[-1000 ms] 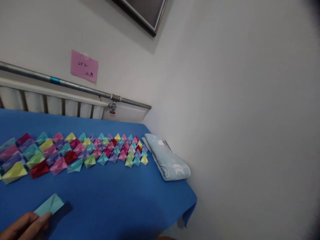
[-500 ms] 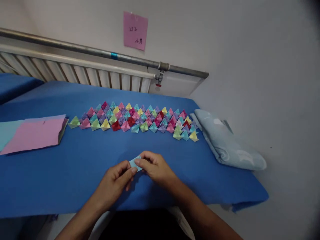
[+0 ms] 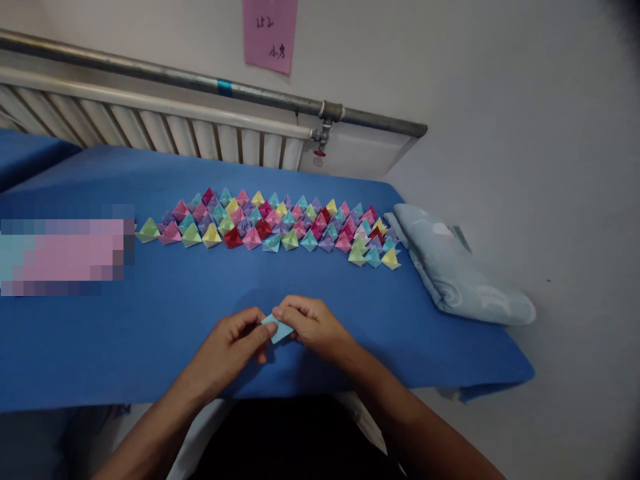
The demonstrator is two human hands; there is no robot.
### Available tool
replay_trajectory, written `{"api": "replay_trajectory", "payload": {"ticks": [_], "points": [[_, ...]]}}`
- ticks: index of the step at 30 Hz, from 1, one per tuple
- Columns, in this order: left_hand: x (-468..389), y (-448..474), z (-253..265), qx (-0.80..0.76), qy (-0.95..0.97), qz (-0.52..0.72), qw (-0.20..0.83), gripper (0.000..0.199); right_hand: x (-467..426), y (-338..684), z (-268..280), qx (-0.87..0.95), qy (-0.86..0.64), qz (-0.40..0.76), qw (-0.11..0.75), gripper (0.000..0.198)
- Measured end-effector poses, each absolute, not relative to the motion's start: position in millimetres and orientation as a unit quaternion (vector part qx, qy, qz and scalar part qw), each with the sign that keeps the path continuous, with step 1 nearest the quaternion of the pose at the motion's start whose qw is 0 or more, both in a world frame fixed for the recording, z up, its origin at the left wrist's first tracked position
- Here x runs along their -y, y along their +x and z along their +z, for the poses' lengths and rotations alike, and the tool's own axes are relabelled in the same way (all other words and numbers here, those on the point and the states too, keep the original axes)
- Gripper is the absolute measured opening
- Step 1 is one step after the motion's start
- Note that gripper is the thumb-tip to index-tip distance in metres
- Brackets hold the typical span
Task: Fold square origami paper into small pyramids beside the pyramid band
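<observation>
A small folded piece of light-blue paper (image 3: 282, 331) is held between both hands, just above the blue-covered table. My left hand (image 3: 240, 343) pinches its left end, thumb on top and fingers beneath. My right hand (image 3: 313, 325) grips its upper right edge, with the thumb lying near the top corner. The fingertips under the paper are hidden. Beyond the hands stand rows of folded paper boats (image 3: 273, 241) in green, pink, yellow, red, purple and blue.
A folded pale-blue blanket (image 3: 455, 273) lies at the table's right side. Pink and blue paper sheets (image 3: 75, 250), partly pixelated, lie at left. A radiator (image 3: 200, 137) and metal pipe (image 3: 280, 100) run behind the blue tabletop (image 3: 125, 340). A pink note (image 3: 270, 37) hangs on the wall.
The view has tipped slightly downward, so the background sits higher. My right thumb has slid toward the paper's top corner, and more of the paper's face shows.
</observation>
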State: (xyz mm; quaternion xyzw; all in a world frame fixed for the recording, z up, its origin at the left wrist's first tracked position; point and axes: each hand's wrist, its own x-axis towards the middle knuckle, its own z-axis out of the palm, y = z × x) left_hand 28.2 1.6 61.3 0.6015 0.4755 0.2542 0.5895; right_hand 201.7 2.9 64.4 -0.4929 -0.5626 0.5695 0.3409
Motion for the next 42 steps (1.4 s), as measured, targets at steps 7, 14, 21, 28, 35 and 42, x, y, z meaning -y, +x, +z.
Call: {"api": "replay_trajectory", "payload": {"ticks": [7,14,21,28,35,42], "points": [[1.9,33.1,47.9,-0.48,0.574,0.221,0.625,0.04,4.1,207.9,59.0,0.49,-0.495,0.618,0.364,0.022],[2.4,24.3,35.1,-0.458,0.764,0.335,0.307,0.018,8.4,207.2,41.8,0.609,-0.574,0.475,0.272,0.012],[12.0,25.2,21.3,-0.364,0.88,0.261,0.16,0.022,17.1,207.3,44.3,0.758,-0.566,0.259,0.195,0.011],[9.8,20.2,20.0,-0.319,0.912,0.251,0.062,0.023,34.6,221.9,44.4,0.834,-0.47,0.214,0.195,0.014],[13.9,14.4,20.7,-0.3,0.917,0.258,0.049,0.025,40.8,229.8,36.6,0.846,-0.444,0.208,0.208,0.018],[13.5,13.6,19.2,-0.304,0.915,0.258,0.067,0.023,36.7,234.0,29.4,0.863,-0.433,0.167,0.2,0.017]]}}
